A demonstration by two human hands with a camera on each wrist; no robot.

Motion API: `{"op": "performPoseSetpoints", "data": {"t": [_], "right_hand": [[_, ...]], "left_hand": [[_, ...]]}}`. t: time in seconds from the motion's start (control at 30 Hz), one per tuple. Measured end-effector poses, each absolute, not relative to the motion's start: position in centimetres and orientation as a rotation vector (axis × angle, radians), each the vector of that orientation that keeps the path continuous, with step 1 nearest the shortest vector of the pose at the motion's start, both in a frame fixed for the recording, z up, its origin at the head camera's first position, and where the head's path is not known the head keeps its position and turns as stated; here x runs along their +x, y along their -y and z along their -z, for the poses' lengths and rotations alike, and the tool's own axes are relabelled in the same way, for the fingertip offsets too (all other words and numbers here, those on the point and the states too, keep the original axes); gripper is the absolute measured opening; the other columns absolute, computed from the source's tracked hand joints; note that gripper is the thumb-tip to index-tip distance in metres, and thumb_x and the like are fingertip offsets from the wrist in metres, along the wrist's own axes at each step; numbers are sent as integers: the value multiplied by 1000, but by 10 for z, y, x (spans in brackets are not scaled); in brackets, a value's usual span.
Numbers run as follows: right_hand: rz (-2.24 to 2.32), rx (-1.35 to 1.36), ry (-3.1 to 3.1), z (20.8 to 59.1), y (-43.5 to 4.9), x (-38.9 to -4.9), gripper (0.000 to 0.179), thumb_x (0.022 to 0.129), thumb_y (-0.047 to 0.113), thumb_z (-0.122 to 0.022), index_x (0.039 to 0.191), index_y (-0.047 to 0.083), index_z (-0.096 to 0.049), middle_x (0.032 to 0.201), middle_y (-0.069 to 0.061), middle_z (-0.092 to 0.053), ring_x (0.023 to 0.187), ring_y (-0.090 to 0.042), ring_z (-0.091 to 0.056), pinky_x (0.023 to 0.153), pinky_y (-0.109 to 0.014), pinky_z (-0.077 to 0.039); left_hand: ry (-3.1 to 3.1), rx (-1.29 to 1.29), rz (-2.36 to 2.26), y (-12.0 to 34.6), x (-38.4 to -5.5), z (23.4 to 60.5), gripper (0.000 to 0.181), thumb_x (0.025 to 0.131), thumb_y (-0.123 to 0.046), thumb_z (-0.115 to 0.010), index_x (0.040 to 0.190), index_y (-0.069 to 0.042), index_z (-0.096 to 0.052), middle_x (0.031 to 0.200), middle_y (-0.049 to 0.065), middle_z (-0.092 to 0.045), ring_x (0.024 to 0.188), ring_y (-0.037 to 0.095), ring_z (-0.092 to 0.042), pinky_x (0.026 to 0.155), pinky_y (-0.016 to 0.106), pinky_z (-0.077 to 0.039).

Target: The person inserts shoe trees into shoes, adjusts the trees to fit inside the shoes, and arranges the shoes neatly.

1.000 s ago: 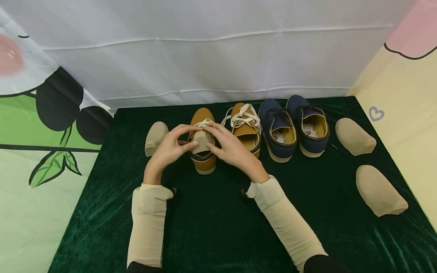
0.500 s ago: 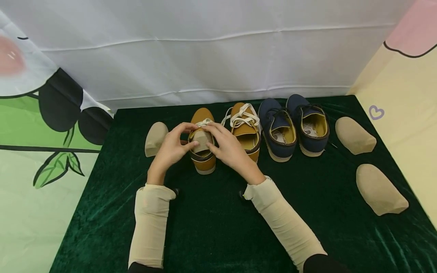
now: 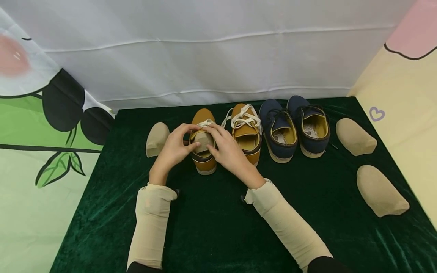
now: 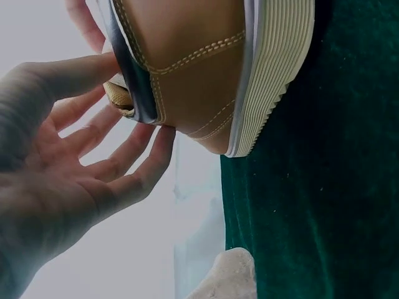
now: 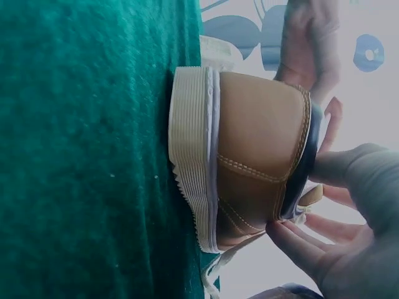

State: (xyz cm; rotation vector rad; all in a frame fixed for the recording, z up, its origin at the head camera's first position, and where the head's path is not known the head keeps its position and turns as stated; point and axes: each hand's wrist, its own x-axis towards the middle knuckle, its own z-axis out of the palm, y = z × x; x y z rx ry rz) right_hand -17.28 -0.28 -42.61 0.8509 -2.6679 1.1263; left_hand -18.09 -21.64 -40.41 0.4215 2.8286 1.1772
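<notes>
A tan lace-up shoe (image 3: 204, 165) stands with its heel toward me, a beige toe-shaped shoe filler (image 3: 205, 141) inside its opening. My left hand (image 3: 173, 148) bends round the shoe's left side, its thumb at the filler and fingers by the tongue. Mirroring it, my right hand (image 3: 228, 152) has its thumb at the filler's right edge and fingers near the white laces. In the left wrist view, the fingers (image 4: 163, 146) touch the shoe's outer side, the thumb at the dark collar. The right wrist view shows similar contact by the right hand (image 5: 343, 237). The filler's front is hidden.
Beside the right hand stands another tan shoe (image 3: 253, 154) with loose white laces. Two navy shoes (image 3: 280, 153) (image 3: 312, 147) follow to its right. Loose fillers lie at left (image 3: 157, 139) and right (image 3: 355, 136) (image 3: 380, 191) on the green cloth (image 3: 211, 227).
The filler sits slightly lower and further forward in the tan shoe, with more of the heel lining visible behind it. Both hands have shifted only slightly.
</notes>
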Motion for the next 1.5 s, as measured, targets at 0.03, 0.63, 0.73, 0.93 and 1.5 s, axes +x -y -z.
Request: {"op": "performPoseSetpoints", "data": {"t": [0.03, 0.63, 0.73, 0.93, 1.5], "right_hand": [[-1129, 859, 2671, 426, 2, -171, 58, 99, 15, -73, 152, 13, -50, 160, -14, -44, 148, -32, -46, 120, -50, -42], [-1229, 944, 2728, 432, -10, -140, 16, 100, 29, -72, 113, 20, -71, 172, -15, -21, 154, -40, -30, 119, -58, -40], [-1196, 957, 2724, 433, -9, -139, 12, 100, 28, -72, 110, 22, -72, 172, -17, -20, 154, -43, -29, 119, -59, -40], [-1204, 965, 2716, 434, -8, -139, 12, 100, 29, -72, 110, 23, -72, 173, -16, -20, 154, -43, -30, 118, -59, -42], [-1208, 975, 2726, 435, -5, -140, 12, 100, 29, -72, 110, 22, -71, 173, -16, -19, 154, -43, -30, 117, -60, -43]], "left_hand": [[-2831, 434, -1159, 216, -181, 403, 51, 94, -10, -78, 141, -11, -59, 141, 13, -57, 125, 32, -55, 96, 53, -58], [-2928, 575, -871, 207, -186, 398, 59, 91, -14, -82, 144, -13, -58, 141, 13, -57, 127, 37, -50, 108, 56, -42], [-2945, 569, -850, 205, -185, 399, 58, 91, -13, -81, 144, -12, -58, 140, 13, -57, 128, 38, -50, 109, 56, -42], [-2989, 538, -802, 203, -186, 402, 55, 91, -11, -81, 142, -13, -60, 136, 12, -57, 126, 37, -49, 107, 56, -44], [-3114, 503, -621, 196, -187, 411, 51, 91, -6, -77, 137, -16, -57, 134, 13, -52, 125, 37, -47, 95, 61, -53]]}}
